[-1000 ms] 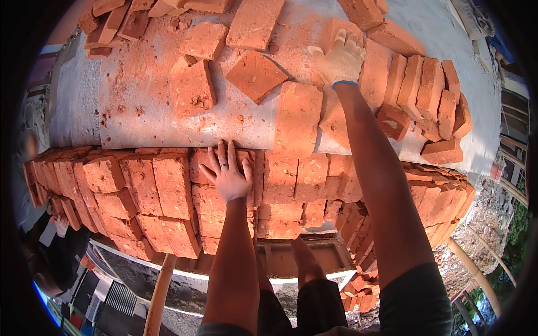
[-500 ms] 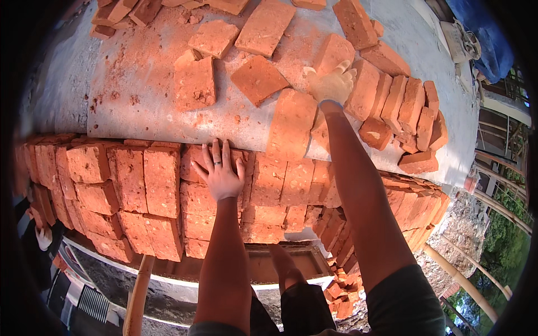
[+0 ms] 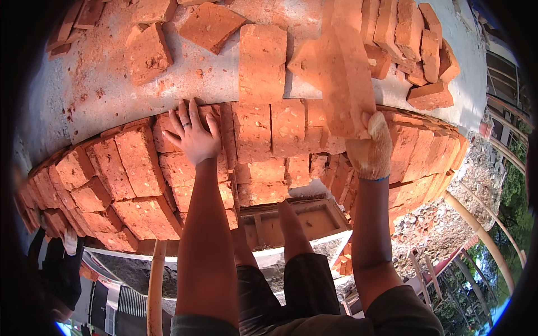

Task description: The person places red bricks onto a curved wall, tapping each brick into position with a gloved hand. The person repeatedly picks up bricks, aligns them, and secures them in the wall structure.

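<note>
My right hand [image 3: 371, 147], in a pale work glove, grips the near end of an orange-red brick [image 3: 347, 84]. That brick is smeared by motion and stands out from the hand over the stack's far edge. With its fingers spread, my bare left hand [image 3: 196, 134] rests on top of the brick stack [image 3: 131, 159] and wears a ring. A single flat brick [image 3: 262, 64] lies between the hands on the grey slab [image 3: 103, 115], its near end at the top of the stack. Part of another brick [image 3: 305, 61] shows behind the held one.
Loose bricks [image 3: 148, 55] are scattered over the slab, and a leaning row of bricks [image 3: 408, 31] stands at the far right. Below the stack are a wooden frame [image 3: 274, 224] and bamboo poles [image 3: 155, 285]. At the lower left, a co-worker's hand [image 3: 70, 242] touches the stack.
My right hand has come back toward me from the slab and now holds a brick. The view has shifted; my left hand stays spread on the stack.
</note>
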Demonstrator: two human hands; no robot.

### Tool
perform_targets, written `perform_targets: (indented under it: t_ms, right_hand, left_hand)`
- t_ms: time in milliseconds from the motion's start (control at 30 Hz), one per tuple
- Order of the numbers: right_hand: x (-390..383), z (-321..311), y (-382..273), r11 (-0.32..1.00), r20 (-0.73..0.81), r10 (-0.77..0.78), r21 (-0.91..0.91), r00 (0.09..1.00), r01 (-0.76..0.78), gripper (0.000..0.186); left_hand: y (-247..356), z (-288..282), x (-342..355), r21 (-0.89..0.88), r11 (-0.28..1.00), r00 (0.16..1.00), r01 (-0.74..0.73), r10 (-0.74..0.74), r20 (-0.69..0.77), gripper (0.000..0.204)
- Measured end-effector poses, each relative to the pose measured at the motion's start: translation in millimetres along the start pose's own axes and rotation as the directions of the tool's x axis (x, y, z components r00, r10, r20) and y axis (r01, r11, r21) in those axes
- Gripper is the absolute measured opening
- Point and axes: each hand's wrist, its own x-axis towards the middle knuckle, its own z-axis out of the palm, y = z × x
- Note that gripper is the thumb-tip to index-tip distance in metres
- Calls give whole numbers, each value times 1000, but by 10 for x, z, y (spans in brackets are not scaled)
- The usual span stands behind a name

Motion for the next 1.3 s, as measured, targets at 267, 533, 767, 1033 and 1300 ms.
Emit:
perform_targets:
  t_ms: [267,533,767,1033,1300]
  right_hand:
    - [-691,-1180,1099,437,3,-210,-894,978,97,96]
    - [-530,-1357,1763,-357,164,-338,-934,927,35,102]
    - [-413,-1332,1894,-335,215,-438,-940,873,64,104]
    - [-478,-1415,1743,-170,103,-291,-984,951,54,110]
    - [-509,-1155,1853,-26,174,-339,-984,925,175,114]
  left_hand:
    - [-65,99,-2,28,999,998,-29,31,-54,60]
    - [-68,113,1,4,999,997,-37,37,-66,58]
    - [-118,177,-8,-8,999,995,-46,45,-93,59]
    - [-141,199,5,2,999,995,-48,48,-87,58]
    - [-196,231,59,26,1000,999,-12,13,-43,60]
